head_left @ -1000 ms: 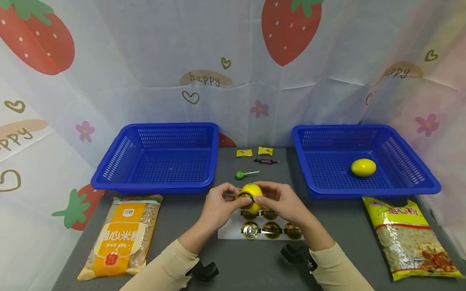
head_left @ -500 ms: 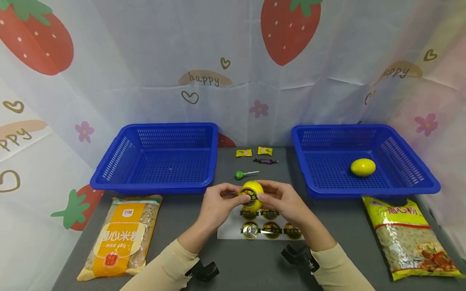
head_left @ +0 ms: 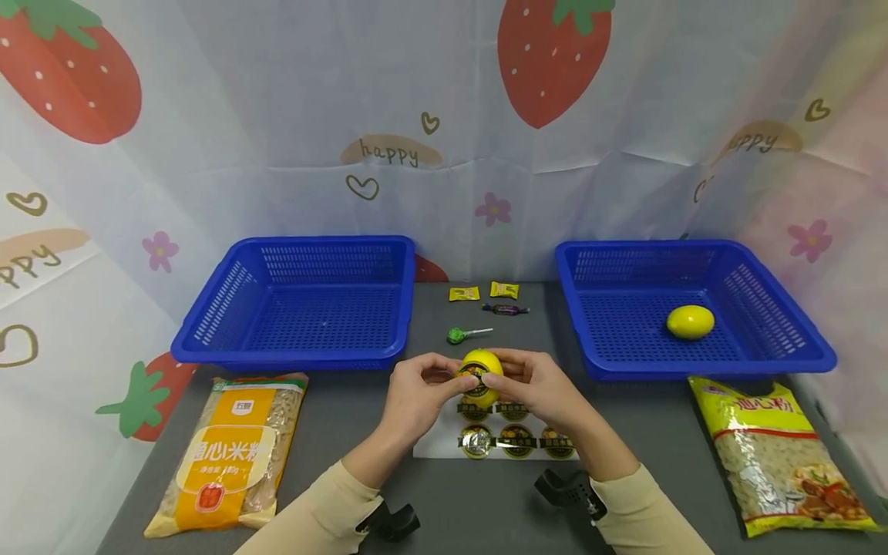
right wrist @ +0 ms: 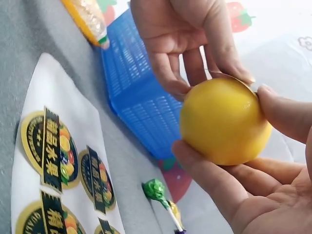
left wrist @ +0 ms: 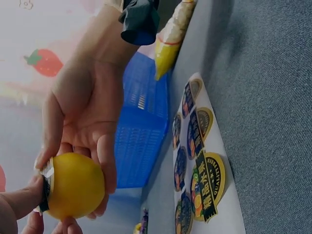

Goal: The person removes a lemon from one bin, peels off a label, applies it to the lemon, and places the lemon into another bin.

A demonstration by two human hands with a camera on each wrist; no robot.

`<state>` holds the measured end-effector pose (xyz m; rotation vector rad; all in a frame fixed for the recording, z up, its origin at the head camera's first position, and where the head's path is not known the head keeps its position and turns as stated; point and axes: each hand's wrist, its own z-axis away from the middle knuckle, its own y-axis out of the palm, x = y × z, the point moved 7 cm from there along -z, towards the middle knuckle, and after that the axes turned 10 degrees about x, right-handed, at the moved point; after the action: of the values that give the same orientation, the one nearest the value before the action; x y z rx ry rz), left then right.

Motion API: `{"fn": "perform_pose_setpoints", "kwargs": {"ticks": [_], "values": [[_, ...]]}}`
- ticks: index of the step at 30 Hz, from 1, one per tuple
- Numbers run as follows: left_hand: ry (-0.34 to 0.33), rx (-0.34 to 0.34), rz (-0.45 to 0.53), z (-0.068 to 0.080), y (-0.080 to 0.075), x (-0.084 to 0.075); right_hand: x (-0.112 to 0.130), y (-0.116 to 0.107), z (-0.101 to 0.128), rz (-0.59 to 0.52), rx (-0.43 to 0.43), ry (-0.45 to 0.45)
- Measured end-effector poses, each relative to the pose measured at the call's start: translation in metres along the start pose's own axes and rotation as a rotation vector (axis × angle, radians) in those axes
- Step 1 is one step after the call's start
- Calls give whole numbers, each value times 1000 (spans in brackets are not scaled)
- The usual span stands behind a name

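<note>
A yellow lemon [head_left: 487, 358] is held up between both hands over the sticker sheet [head_left: 437, 443]. A round black and gold sticker [head_left: 472, 373] lies against its near side, its edge [left wrist: 47, 187] slightly raised in the left wrist view. My left hand [head_left: 416, 389] pinches from the left, thumb on the sticker and fingers at the lemon. From the other side, my right hand [head_left: 548, 385] grips the lemon, fingers [right wrist: 207, 175] around it and thumb [right wrist: 285, 109] at the sticker's edge. The sheet carries several more gold stickers, partly hidden below the hands.
A blue basket [head_left: 298, 362] stands back left; another blue basket [head_left: 708, 366] back right holds a second lemon [head_left: 691, 322]. Between them lie a green lollipop [head_left: 456, 335] and wrapped candies [head_left: 505, 309]. Pasta bags flank the front, one orange [head_left: 225, 455], one yellow [head_left: 784, 455].
The lemon has turned slightly between the fingers, and the sticker, earlier standing out at its left, now lies flatter across its near side. Both thumbs have shifted a little over it.
</note>
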<state>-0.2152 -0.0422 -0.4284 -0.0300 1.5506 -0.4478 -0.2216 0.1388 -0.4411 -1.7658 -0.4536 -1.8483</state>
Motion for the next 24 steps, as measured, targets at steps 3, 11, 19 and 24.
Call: {"fn": "perform_pose_setpoints", "kwargs": {"ticks": [3, 11, 19, 24], "values": [[-9, 7, 47, -1, 1, 1, -2, 0, 0, -30, -7, -3], [-8, 71, 186, -6, 5, 6, -4, 0, 2, -211, 60, -40], [-15, 117, 320, -9, 6, 10, -4, 0, 2, -312, 90, -51], [6, 131, 382, -12, 7, 13, -5, -1, 3, -380, 107, -64]]}}
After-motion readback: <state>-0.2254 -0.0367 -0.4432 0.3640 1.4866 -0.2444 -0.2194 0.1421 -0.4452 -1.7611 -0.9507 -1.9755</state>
